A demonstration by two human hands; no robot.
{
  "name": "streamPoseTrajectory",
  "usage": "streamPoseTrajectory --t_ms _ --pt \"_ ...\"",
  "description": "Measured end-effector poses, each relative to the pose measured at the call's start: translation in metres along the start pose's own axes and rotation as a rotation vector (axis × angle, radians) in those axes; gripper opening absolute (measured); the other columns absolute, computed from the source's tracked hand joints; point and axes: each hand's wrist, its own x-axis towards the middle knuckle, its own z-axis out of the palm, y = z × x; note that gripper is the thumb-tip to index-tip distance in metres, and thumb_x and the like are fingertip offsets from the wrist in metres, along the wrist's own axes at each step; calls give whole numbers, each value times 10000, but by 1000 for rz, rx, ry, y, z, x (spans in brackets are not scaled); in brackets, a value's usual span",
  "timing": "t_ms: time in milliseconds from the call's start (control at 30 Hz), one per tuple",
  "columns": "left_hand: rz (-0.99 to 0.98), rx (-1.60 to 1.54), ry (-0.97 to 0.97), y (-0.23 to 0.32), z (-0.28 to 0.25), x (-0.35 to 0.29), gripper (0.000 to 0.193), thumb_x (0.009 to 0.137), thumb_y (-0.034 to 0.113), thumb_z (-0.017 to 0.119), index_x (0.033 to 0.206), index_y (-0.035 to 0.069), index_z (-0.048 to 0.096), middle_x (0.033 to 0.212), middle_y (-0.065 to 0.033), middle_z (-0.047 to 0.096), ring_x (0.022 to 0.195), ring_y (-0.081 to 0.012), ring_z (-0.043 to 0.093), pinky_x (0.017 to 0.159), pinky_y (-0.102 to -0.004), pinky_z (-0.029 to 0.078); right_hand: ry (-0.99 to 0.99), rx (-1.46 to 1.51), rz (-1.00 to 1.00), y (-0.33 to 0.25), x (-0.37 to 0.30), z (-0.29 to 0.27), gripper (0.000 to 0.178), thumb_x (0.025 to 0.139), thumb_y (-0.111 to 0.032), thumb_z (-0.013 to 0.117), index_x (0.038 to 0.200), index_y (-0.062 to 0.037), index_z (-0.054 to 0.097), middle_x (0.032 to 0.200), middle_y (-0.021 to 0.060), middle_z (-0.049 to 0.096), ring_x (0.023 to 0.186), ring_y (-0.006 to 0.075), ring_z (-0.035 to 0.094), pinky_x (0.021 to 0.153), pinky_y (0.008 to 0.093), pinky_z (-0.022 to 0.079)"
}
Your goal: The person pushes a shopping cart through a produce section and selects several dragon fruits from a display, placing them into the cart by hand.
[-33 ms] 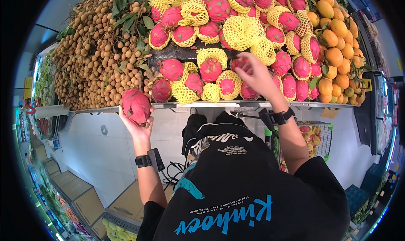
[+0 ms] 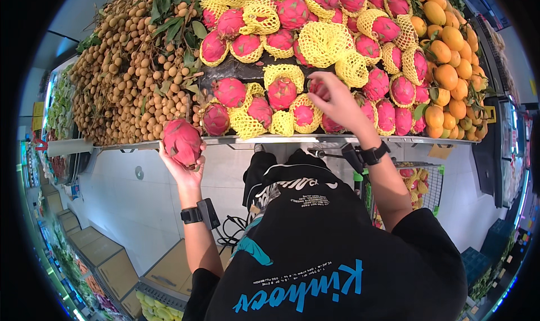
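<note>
Left hand cups a bare pink scaly dragon fruit from below, grip closed round its underside, held at the front edge of the display shelf, about 9 o'clock from the person's chest. Looks dense, firm skin, soft flaps that bruise; best taken round the belly, palm under, not by the scales. Left forearm vertical, wrist bent back. Right hand reaches up to 1 o'clock, fingers curled narrow onto a pink dragon fruit in yellow foam net; whether it is actually gripped, cannot tell. Right elbow bent, black wrist band showing.
</note>
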Motion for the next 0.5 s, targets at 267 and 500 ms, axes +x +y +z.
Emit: streamPoseTrajectory --t_ms 267,500 --pt "35 -114 -2 14 -23 -29 710 898 640 422 1302 57 450 1092 -175 600 671 -260 575 340 -241 428 -122 -182 -229 -9 45 37 424 860 -163 701 1220 -29 522 1134 162 561 1026 282 590 902 363 478" --pt "39 -179 -99 4 -35 -30 700 871 594 531 1328 74 426 1172 -163 552 746 -253 537 367 -227 444 78 -629 -247 5 79 -23 405 777 -175 734 1146 -117 579 1128 155 570 1117 318 543 1010 493 376"
